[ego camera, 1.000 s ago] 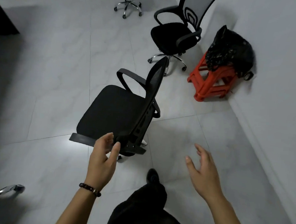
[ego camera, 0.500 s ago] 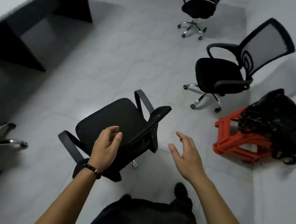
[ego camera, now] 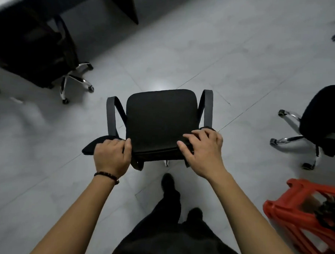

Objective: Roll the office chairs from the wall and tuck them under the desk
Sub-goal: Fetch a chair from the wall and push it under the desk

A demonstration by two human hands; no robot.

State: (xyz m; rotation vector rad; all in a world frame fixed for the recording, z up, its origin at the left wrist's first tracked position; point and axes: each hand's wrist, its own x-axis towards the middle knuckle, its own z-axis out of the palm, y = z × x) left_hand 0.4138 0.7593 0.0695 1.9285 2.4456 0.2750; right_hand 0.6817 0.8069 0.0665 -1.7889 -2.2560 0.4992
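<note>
Black chair (ego camera: pixel 159 116) on open floor (ego camera: pixel 186 56), well apart from the desk (ego camera: pixel 119 0) | my left hand (ego camera: pixel 111 155) grips its backrest top, my right hand (ego camera: pixel 202 150) curls over the other end | dark chair (ego camera: pixel 31 47) looks parked by the desk; this one and the chair on my right (ego camera: pixel 326 123) not yet tucked.

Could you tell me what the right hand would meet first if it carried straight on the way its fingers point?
Its fingers aim forward-left from the backrest, so the right hand would probably meet the chair seat first, or skim above it; height is unclear.
</note>
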